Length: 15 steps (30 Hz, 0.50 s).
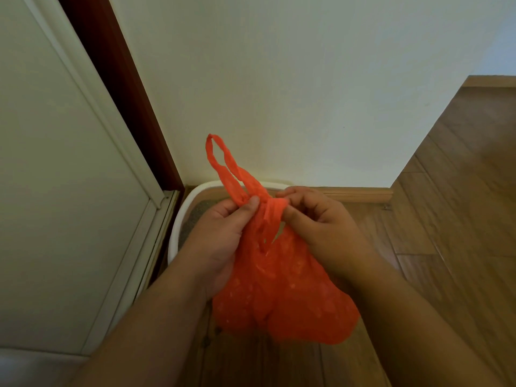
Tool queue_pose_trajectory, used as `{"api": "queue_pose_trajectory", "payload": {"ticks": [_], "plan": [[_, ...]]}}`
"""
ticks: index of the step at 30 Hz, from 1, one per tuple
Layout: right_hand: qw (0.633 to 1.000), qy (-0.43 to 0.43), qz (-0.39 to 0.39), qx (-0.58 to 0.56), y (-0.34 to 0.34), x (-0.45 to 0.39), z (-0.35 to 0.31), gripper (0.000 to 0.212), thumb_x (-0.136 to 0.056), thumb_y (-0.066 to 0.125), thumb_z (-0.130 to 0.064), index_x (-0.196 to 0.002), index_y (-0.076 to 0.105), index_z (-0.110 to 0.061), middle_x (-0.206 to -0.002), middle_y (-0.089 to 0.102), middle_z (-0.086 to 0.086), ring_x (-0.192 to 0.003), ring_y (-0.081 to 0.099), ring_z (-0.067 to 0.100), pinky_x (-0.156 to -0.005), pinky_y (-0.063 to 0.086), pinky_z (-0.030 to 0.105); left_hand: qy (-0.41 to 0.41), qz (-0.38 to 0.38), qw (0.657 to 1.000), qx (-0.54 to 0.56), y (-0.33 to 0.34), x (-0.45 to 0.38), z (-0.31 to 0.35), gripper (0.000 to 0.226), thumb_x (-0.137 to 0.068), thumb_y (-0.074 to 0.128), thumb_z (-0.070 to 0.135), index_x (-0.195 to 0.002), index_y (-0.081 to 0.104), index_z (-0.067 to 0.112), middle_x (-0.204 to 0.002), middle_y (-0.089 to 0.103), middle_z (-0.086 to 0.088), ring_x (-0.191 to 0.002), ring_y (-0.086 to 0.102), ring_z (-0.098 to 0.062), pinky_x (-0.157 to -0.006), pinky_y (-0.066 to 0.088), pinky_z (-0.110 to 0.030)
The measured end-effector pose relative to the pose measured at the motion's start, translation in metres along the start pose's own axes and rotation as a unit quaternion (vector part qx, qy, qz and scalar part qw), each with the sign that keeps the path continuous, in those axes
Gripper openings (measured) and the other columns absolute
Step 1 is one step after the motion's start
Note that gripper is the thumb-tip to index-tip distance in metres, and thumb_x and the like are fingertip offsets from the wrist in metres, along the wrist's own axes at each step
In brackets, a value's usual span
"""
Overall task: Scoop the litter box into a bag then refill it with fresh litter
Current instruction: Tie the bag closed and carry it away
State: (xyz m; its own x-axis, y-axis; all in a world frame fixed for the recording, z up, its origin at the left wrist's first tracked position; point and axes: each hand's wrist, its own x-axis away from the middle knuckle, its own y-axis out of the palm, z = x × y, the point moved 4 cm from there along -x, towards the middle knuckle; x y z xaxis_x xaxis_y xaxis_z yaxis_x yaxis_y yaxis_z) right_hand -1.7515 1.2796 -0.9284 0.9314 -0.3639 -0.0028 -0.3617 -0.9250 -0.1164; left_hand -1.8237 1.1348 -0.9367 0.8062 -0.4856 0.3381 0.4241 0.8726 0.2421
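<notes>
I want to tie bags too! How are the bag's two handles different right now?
The left handle sticks up as an open loop above the left hand, which pinches its base. The right handle is scrunched into a tight bunch, pinched by the right hand, with no loop showing. Both are thin, crinkly orange plastic, part of the same orange bag.

Wooden plank floor, brown, running to a wooden skirting along the white wall. White litter box sits on it in the corner by the door frame, grey litter inside, partly hidden.
</notes>
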Motion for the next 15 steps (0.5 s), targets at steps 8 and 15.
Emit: {"api": "queue_pose_trajectory", "payload": {"ticks": [8,15], "plan": [[0.933,0.146,-0.012,-0.329,0.012,0.004,-0.005,0.034,-0.1,0.059,-0.028,-0.111,0.073,0.001,-0.098,0.075,0.019,-0.092,0.073,0.03,-0.087,0.059,0.043,0.018,-0.014,0.997,0.071,0.016,0.008,0.003,0.031,-0.104,0.05,0.032,-0.102,0.072,0.011,-0.109,0.077,-0.013,-0.104,0.074,-0.027,-0.09,0.058,-0.043],[0.927,0.111,0.001,-0.359,0.016,0.005,-0.013,0.032,-0.105,0.049,-0.027,-0.111,0.066,-0.001,-0.102,0.077,0.014,-0.097,0.074,0.024,-0.082,0.059,0.033,0.019,-0.001,0.998,0.058,0.014,0.008,0.006,0.038,-0.106,0.046,0.036,-0.108,0.067,0.004,-0.108,0.077,-0.014,-0.102,0.074,-0.026,-0.09,0.059,-0.043]]}}
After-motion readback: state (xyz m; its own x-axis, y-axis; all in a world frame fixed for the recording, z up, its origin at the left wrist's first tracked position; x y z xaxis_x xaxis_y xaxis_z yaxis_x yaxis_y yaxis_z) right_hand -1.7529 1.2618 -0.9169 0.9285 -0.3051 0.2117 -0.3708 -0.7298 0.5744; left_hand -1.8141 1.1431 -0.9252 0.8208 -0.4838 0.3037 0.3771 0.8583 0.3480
